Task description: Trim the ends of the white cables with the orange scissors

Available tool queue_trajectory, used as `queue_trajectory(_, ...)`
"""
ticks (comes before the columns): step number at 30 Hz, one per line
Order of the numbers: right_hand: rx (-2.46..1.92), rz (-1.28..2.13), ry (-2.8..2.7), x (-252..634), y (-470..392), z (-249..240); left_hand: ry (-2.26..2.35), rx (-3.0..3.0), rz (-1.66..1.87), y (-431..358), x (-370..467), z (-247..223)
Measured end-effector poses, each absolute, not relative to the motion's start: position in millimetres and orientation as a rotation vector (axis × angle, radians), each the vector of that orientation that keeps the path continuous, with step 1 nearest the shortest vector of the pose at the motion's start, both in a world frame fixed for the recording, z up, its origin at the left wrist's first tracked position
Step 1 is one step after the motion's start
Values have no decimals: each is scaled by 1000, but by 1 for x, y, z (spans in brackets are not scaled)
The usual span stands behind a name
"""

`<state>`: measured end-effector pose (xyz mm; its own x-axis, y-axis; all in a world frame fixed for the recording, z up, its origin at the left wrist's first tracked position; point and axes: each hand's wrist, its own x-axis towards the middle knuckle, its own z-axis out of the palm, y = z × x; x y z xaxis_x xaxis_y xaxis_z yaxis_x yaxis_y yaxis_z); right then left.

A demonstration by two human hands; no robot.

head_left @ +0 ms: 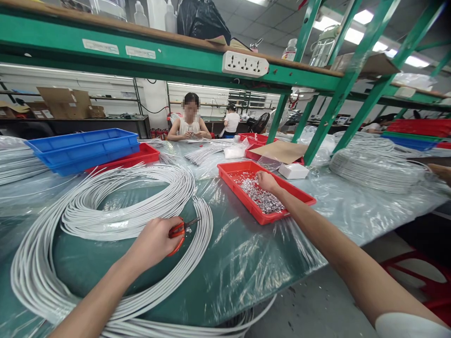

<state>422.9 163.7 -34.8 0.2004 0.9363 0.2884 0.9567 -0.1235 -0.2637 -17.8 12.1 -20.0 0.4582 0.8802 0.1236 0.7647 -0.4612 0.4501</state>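
Note:
My left hand [158,241] is closed around the orange handles of a pair of scissors [178,234], whose dark blades point right over the coiled cables. Beneath and around it lie large loops of white cable [200,249], with another coil [123,220] behind. My right hand [267,182] reaches into a red tray [243,199] with many small shiny metal pieces [262,197]. Its fingers are bent together at the heap; whatever is between them is too small to make out.
Stacked blue trays [84,150] stand at the back left. A white box [293,171] and cardboard [280,150] lie behind the red tray. More coiled cable [377,169] sits at right. A green shelf frame [141,51] crosses overhead. A person [190,124] sits opposite.

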Motion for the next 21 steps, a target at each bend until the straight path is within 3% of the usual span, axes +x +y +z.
queue_trajectory(21,-2114,-58,-1622,424,164,-31,1394,2414,469,12,-18,-20)
